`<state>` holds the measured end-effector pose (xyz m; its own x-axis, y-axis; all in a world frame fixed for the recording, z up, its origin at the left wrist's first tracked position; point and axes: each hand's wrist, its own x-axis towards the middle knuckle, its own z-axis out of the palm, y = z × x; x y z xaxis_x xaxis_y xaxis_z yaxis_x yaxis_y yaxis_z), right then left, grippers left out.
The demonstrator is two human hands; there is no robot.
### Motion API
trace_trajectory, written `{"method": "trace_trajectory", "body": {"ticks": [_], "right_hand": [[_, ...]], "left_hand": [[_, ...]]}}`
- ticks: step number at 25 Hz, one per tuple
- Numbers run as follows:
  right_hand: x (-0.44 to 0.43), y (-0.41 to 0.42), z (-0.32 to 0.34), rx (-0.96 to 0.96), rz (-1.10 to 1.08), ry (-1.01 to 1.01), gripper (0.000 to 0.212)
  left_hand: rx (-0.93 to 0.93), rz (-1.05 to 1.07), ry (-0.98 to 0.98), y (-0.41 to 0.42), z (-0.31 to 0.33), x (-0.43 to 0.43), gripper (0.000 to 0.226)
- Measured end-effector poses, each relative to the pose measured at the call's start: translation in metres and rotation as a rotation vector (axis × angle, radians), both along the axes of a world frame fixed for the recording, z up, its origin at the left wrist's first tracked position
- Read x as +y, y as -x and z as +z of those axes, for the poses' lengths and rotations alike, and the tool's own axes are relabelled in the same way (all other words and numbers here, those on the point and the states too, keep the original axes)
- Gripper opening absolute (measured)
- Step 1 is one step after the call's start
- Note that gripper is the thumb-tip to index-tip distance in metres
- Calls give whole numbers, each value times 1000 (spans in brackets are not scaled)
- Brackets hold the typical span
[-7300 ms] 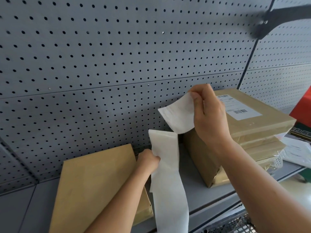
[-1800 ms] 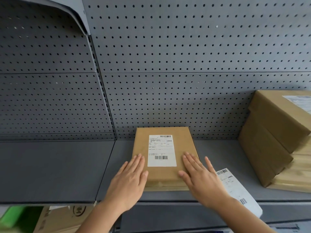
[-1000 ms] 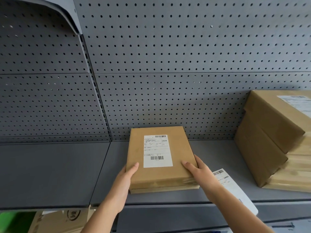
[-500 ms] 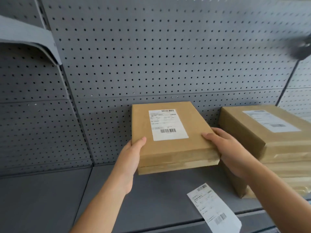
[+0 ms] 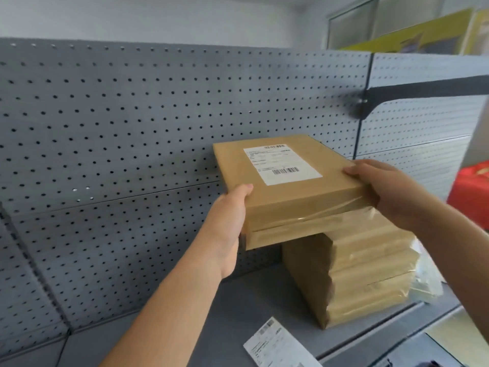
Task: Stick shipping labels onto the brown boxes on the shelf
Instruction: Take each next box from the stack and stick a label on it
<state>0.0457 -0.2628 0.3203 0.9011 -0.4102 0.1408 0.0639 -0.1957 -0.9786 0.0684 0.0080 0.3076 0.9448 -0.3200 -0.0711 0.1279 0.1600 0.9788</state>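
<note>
Brown cardboard clamped from both sides: left hand [image 5: 230, 215] with thumb on top and fingers tucked out of sight beneath, right hand [image 5: 383, 192] curled over the opposite edge. Holds the brown box [image 5: 299, 200], shipping label [image 5: 281, 165] stuck on top, in the air just above the stack [image 5: 370, 274] on the shelf [image 5: 238, 327]. Looks like stacking (labelling apparently finished here). Next calls for lowering it squarely, then reaching for the loose label [image 5: 275, 348].

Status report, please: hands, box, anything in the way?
Left hand, right hand grip labelled box by its sides. Box above the stack, contact unclear. Loose label lies on shelf, no obstacle.
</note>
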Motion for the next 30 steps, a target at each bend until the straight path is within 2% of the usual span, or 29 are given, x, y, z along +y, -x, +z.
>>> {"method": "trace_trajectory", "body": {"ticks": [3, 8, 11, 13, 18, 25, 30], "right_hand": [[-50, -1, 4, -9, -84, 15, 24], [-112, -6, 3, 26, -177, 60, 19], [-134, -19, -4, 50, -205, 59, 17], [-145, -28, -14, 75, -197, 73, 16], [-161, -40, -35, 99, -202, 83, 17], [-164, -38, -37, 78, -184, 111, 15], [-166, -33, -37, 51, -221, 114, 37]], "left_hand": [[-26, -79, -40, -7, 3, -47, 27], [-81, -146, -168, -25, -10, -107, 97], [-87, -158, -228, -29, -16, -131, 120], [-90, -166, -274, -26, -18, -140, 119], [-121, -136, -341, -20, -32, -156, 96], [-158, -117, -342, -25, -42, -156, 99], [-177, -135, -325, -23, -47, -160, 94]]}}
